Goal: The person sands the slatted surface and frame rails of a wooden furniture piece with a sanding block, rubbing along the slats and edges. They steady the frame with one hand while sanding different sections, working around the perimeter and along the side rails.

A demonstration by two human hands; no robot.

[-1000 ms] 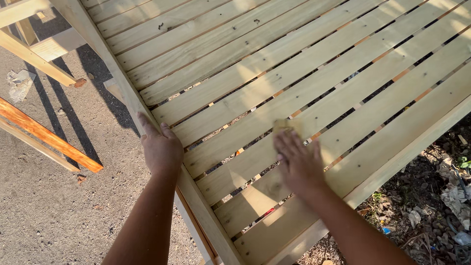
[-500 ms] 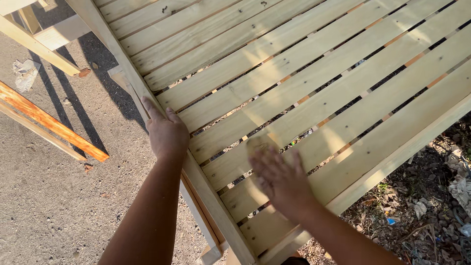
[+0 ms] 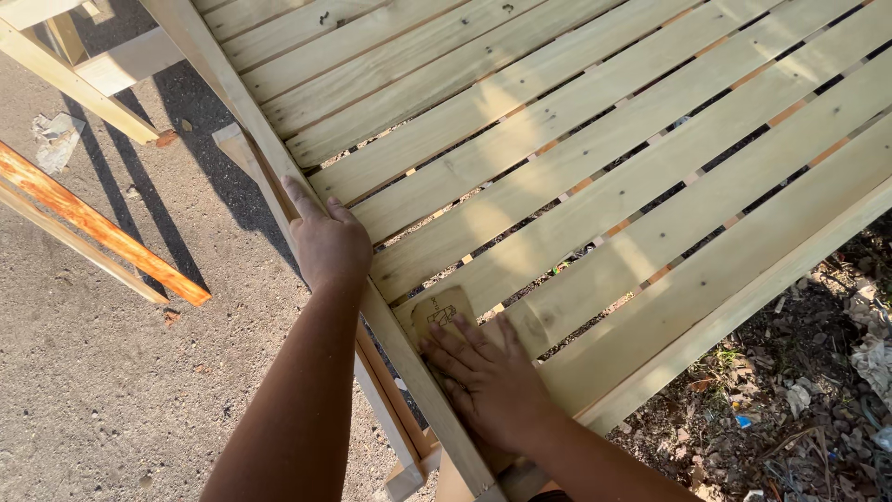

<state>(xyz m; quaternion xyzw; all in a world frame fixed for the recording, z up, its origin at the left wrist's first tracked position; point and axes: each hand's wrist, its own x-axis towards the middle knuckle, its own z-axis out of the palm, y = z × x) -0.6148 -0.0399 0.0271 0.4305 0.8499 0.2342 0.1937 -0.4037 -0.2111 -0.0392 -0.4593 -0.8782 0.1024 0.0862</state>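
Right hand [image 3: 488, 381] slid nearer on sandpaper [image 3: 439, 314]; left hand [image 3: 325, 244] stays on frame rail [image 3: 251, 121].

You are standing in an outdoor carpentry yard, a makeshift open-air workshop. Hard sunlight throws sharp shadows across bare, gritty ground [image 3: 102, 372]. A large frame of pale, unfinished wooden slats [image 3: 595, 167] fills most of your view, its raw boards nailed side by side with gaps between them. Loose timber lies beside it: an orange-stained plank [image 3: 93, 223] and pale offcuts [image 3: 74, 79]. To your right, dirt strewn with dry leaves and litter [image 3: 818, 390] borders the work area.
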